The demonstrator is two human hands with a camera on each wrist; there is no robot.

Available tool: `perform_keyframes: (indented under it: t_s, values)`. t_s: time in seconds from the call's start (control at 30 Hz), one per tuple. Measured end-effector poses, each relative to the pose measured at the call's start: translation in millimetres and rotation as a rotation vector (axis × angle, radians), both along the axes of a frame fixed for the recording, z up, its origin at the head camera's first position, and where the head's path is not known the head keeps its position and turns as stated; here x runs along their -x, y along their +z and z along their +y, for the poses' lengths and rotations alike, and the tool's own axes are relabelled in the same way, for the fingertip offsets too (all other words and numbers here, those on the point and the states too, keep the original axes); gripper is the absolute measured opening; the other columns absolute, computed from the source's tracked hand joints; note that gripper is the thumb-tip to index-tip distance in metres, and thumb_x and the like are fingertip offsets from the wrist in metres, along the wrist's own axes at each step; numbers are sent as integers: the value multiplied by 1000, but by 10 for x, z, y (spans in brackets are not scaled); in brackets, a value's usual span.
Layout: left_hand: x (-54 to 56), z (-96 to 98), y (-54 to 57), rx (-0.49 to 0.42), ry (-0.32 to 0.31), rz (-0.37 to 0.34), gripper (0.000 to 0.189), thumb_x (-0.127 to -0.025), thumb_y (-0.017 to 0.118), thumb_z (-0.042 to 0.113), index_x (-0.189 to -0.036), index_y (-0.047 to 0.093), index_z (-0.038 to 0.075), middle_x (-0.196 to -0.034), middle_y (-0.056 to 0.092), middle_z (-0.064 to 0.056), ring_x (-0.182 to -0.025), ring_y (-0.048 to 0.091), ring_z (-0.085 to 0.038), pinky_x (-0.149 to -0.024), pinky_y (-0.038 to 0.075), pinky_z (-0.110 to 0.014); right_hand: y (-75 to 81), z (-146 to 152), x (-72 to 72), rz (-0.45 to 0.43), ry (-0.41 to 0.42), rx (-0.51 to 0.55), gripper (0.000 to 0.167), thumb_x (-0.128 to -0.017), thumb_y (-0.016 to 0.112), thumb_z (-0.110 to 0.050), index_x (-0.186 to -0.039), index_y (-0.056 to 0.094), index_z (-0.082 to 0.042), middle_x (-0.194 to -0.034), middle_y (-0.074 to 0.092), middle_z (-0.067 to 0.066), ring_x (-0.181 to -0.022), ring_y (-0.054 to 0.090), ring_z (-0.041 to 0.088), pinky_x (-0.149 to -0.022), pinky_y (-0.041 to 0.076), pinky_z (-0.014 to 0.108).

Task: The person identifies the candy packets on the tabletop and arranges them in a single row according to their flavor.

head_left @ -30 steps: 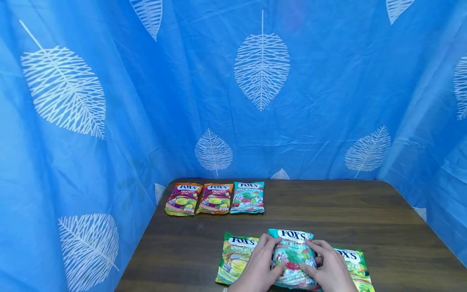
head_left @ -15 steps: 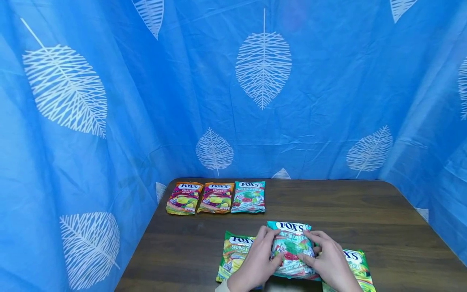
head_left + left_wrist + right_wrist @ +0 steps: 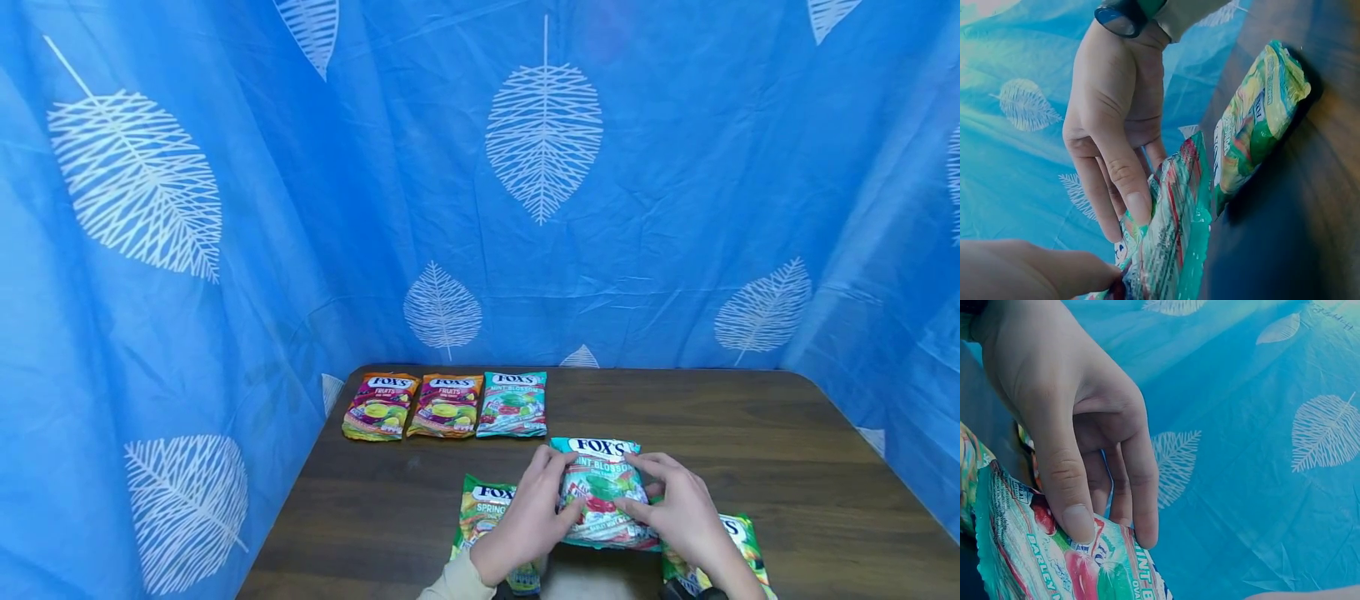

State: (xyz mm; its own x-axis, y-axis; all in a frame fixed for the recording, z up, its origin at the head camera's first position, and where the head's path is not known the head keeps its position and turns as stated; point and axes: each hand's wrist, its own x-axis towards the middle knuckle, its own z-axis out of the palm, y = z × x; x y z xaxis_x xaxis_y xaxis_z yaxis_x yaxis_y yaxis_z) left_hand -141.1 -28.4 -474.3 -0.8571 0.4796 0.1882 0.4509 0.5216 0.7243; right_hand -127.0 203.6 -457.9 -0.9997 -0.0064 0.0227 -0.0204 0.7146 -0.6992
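Observation:
Both hands grip one teal Mint Blossom candy bag [image 3: 603, 492] by its two sides, above the front part of the table. My left hand [image 3: 534, 508] has its thumb on the bag's face and its fingers along the left edge. On the other side my right hand [image 3: 678, 508] pinches the bag in the same way, as the right wrist view also shows. Under the left forearm lies a green-and-yellow Spring Tea candy bag [image 3: 476, 504], partly hidden. A similar green-and-yellow bag [image 3: 738, 537] lies by the right forearm, partly covered.
Two orange-and-purple Fruits bags [image 3: 380, 407] and a second teal Mint Blossom bag [image 3: 513, 406] stand in a row at the table's back left. The dark wooden table [image 3: 712, 433] is enclosed by a blue curtain [image 3: 645, 208] with white leaf prints.
Both hands have carried the teal Mint Blossom bag away from the body, toward the back of the table. It hides less of the table's front now. The back row has stayed put.

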Motion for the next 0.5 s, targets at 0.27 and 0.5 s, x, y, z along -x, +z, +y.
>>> perform_keyframes:
  t_s: [0.27,0.5]
  values:
    - [177,57,69,-2,-17,11,55,-104,78,13,-154,56,1,-129,51,-5,-91,49,-5,-74,48,-20,62,57,134,44,23,-7,69,-84,97,-15,-141,68,9,-135,66,27,-89,75,24,-69,61,36]
    - [364,86,95,-8,-34,71,55,-104,78,12,-152,56,-1,-124,52,-7,-83,47,-3,-70,47,-18,115,136,292,56,54,-1,69,-87,96,-17,-143,65,10,-139,62,32,-93,76,29,-71,64,39]
